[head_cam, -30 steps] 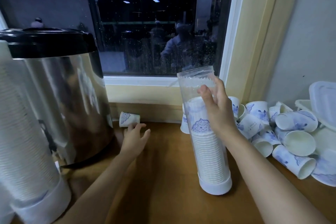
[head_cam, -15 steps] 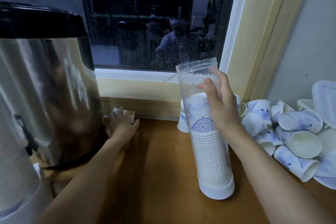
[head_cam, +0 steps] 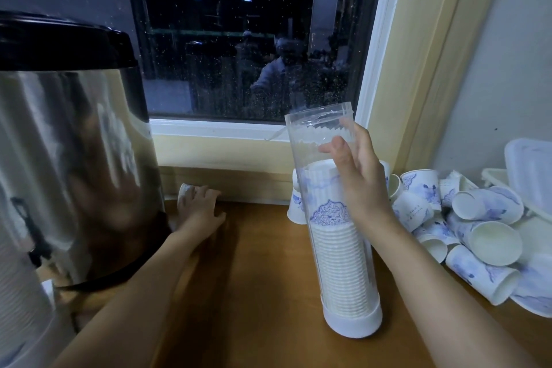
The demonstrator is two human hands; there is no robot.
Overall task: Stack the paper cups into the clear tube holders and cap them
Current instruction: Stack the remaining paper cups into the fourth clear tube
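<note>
2 bare forearms (head_cam: 433, 293) lead to left hand (head_cam: 200, 213) and right hand (head_cam: 363, 185).

The tube holder (head_cam: 310, 146) is clear, glossy plastic with a matt white plastic base cap (head_cam: 352, 321). The paper cups (head_cam: 493, 242) look matt, printed blue. The urn (head_cam: 74, 158) is mirror-polished metal under a glossy black lid (head_cam: 59, 45). The counter (head_cam: 254, 293) is smooth, satin wood.

The right hand (head_cam: 363, 185) grips the clear tube (head_cam: 337, 248); left hand (head_cam: 201, 212) holds a cup (head_cam: 184, 192).
</note>
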